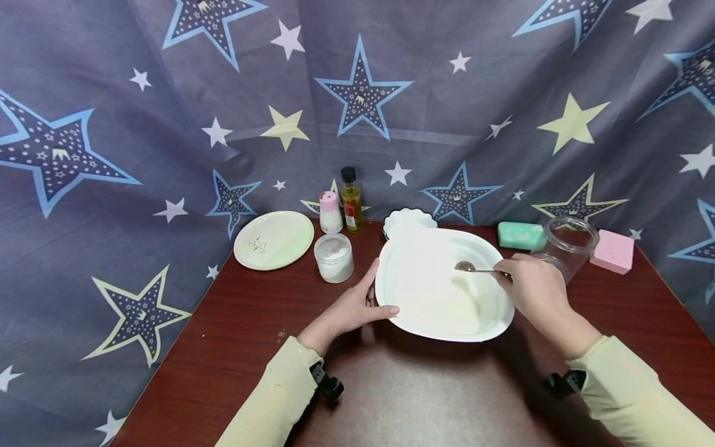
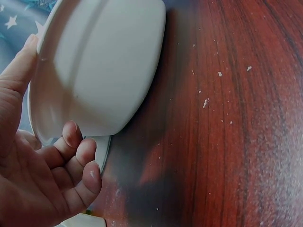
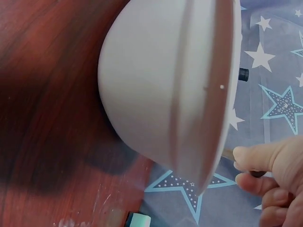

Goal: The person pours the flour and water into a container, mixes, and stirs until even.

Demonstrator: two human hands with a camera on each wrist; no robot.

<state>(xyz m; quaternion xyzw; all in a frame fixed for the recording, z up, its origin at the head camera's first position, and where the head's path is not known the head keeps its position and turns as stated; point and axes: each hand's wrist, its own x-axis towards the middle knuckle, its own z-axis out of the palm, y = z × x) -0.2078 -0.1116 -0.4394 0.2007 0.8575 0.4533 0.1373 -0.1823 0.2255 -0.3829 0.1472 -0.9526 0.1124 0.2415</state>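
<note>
A large white basin (image 1: 424, 279) stands in the middle of the table, its inside facing up. My left hand (image 1: 354, 304) holds the basin's left edge, with the thumb over the front rim and the other fingers along the side; in the left wrist view several fingertips (image 2: 85, 151) curl in below the rim. Between thumb and fingers, my right hand (image 1: 533, 285) pinches the handle of a metal spoon (image 1: 465, 266). The spoon's bowl is over the inside of the basin, while its handle crosses the right rim. White material lies in the basin, blurred by glare.
Left of the basin are an oval plate (image 1: 274, 241), a jar of white powder (image 1: 334, 267), a pink-capped shaker (image 1: 331, 214) and an oil bottle (image 1: 351, 202). A scalloped bowl (image 1: 410, 218) sits behind. A clear jar (image 1: 566, 245), green sponge (image 1: 519, 236) and pink sponge (image 1: 612, 251) stand right.
</note>
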